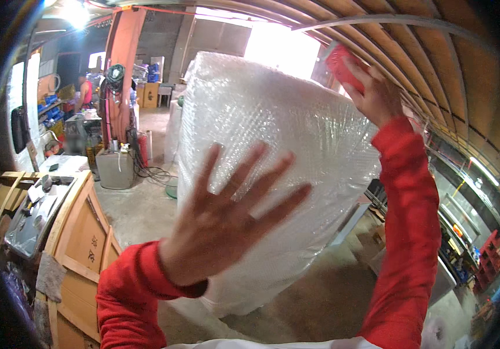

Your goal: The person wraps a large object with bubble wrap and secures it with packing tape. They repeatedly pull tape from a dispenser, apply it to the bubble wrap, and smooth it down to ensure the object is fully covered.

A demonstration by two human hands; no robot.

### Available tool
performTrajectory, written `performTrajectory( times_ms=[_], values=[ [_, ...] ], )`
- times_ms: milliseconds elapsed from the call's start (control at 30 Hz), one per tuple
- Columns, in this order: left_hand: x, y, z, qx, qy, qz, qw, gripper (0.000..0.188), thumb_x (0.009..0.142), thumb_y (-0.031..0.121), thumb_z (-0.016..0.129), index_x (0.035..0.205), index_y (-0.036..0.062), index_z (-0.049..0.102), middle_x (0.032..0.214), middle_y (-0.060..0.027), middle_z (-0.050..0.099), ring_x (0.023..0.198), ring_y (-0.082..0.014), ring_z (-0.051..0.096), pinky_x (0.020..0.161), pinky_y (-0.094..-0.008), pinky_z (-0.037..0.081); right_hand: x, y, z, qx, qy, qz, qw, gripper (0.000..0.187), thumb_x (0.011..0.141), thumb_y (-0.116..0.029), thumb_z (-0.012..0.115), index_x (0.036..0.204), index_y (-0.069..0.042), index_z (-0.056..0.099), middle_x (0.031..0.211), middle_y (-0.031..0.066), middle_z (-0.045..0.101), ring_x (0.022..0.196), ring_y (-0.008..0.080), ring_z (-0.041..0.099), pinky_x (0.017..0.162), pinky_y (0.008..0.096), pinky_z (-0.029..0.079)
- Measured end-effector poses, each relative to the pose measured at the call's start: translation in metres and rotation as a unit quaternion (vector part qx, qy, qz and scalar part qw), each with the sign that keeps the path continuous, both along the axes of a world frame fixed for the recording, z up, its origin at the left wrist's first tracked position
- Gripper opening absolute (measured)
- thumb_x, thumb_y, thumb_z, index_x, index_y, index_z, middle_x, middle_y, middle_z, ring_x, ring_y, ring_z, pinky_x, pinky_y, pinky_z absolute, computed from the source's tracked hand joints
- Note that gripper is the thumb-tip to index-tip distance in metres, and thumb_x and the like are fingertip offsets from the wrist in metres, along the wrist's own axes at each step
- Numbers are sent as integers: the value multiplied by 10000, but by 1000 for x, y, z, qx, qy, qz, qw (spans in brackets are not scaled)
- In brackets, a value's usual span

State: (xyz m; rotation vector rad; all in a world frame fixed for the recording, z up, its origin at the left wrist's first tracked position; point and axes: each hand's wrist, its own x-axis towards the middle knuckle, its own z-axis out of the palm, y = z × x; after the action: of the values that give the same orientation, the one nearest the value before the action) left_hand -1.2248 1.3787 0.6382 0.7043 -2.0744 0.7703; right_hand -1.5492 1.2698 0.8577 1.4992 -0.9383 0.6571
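A tall, boxy load in clear bubble wrap (pixel 273 110) stands right in front of me; what is inside cannot be made out. My left hand (pixel 221 221) is spread wide, palm toward the wrap, fingers apart and slightly blurred, with nothing in it. Whether it touches the wrap I cannot tell. Raised at the load's upper right corner, my right hand (pixel 376 96) is closed around a red, blocky thing that looks like a tape dispenser (pixel 343 67). Both arms wear red sleeves.
A wooden crate (pixel 81 232) with a grey tray-like piece stands at left. Behind it are a grey block (pixel 115 168), cables on the floor and an orange pillar (pixel 123 75). A person (pixel 85 93) is far left. A red rack (pixel 490 259) stands at right.
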Motion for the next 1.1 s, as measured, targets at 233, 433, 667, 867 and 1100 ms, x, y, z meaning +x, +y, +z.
performTrajectory(
  times_ms=[233, 433, 667, 867, 1100],
  values=[
    [74, -50, 18, -191, 39, 127, 973, 662, 849, 93, 739, 1416, 392, 570, 1648, -46, 369, 1547, -251, 306, 1273, -541, 167, 33, -58, 8, 63, -19, -26, 997, 663, 904, -466, 732, 1489, -216, 548, 1342, 174, 608, 1287, 337, 575, 1084, 513, 449],
    [87, -83, 22, -234, 2, 117, 965, 544, 818, 174, 839, 1297, 362, 663, 1554, -24, 514, 1498, -214, 403, 1263, -470, 249, 89, 10, -176, 29, 28, 291, 956, 902, 867, -494, 734, 1547, -7, 398, 1568, 223, 447, 1454, 361, 443, 1174, 536, 339],
    [-11, -72, -18, -141, 104, -92, 980, 354, 746, 250, 908, 1056, 117, 798, 1174, -48, 740, 1227, -274, 673, 1161, -486, 426, 30, 21, -187, 143, -177, 495, 839, 483, 1048, -192, 466, 1483, 13, 505, 1517, 233, 520, 1362, 386, 558, 1146, 448, 419],
    [-130, -151, -53, -100, 177, -83, 976, 477, 817, 159, 754, 1261, 7, 671, 1394, -154, 591, 1315, -353, 575, 1125, -471, 473, 30, 45, -216, 204, -129, 464, 852, 553, 964, -192, 411, 1423, 89, 540, 1399, 319, 587, 1355, 453, 544, 1148, 509, 420],
    [-123, -159, -135, -15, 144, -50, 988, 527, 946, 163, 575, 1445, 8, 504, 1461, -185, 532, 1360, -359, 509, 1188, -477, 360, 86, -11, -257, 185, -38, 377, 907, 540, 955, -125, 529, 1476, 17, 509, 1569, 266, 431, 1467, 487, 387, 1195, 616, 294]
  ],
)
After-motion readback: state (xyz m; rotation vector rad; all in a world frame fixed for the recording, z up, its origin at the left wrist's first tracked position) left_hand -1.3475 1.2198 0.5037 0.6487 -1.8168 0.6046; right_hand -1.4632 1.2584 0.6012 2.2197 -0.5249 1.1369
